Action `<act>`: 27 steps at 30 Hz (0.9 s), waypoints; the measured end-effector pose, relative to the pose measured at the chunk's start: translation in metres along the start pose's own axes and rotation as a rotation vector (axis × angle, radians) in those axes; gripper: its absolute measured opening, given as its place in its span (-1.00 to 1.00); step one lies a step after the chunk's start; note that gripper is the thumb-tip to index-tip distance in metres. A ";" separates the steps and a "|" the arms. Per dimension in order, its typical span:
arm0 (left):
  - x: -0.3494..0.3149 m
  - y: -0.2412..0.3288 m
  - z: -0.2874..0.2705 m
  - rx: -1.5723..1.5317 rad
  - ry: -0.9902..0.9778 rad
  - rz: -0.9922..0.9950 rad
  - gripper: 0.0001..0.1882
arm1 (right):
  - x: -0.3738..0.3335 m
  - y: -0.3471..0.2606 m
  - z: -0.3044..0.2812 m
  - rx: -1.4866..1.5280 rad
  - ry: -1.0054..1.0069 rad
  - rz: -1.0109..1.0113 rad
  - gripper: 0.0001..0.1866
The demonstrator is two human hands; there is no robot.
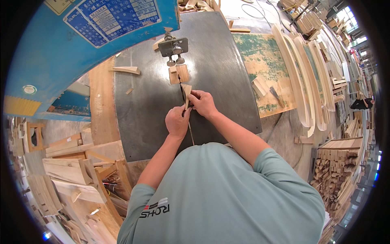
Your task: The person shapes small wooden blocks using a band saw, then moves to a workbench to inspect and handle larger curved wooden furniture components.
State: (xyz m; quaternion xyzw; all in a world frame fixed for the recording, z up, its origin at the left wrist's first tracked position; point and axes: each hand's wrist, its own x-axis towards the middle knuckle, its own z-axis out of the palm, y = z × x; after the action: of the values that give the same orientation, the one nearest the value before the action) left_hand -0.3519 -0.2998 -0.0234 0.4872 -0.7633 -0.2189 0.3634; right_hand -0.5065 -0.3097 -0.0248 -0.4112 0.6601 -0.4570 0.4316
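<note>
The small wedge-shaped wood piece (186, 94) lay on the ribbed grey surface (219, 69) of the band saw, just in front of the blade guide (174, 48). I pinched it with both hands close together: my left hand (177, 121) closed on its near end, my right hand (203, 103) gripping its side. Two small wood blocks (179, 74) sat just beyond it. Curved wooden slats (302, 77) leaned well off to the right.
</note>
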 end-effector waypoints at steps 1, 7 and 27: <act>0.003 0.000 0.000 0.031 -0.004 0.000 -0.83 | 0.003 0.001 0.002 -0.027 -0.002 -0.014 -0.67; 0.017 -0.010 0.000 0.034 0.067 0.018 -0.87 | 0.022 0.003 0.013 -0.058 0.027 -0.022 -0.72; 0.032 -0.025 -0.004 -0.017 0.059 0.033 -0.88 | 0.038 -0.014 0.018 0.343 0.118 0.141 -0.73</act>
State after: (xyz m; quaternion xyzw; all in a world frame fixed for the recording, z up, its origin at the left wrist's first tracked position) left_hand -0.3425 -0.3394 -0.0265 0.4776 -0.7583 -0.2052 0.3934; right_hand -0.4982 -0.3531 -0.0225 -0.2568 0.6240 -0.5548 0.4867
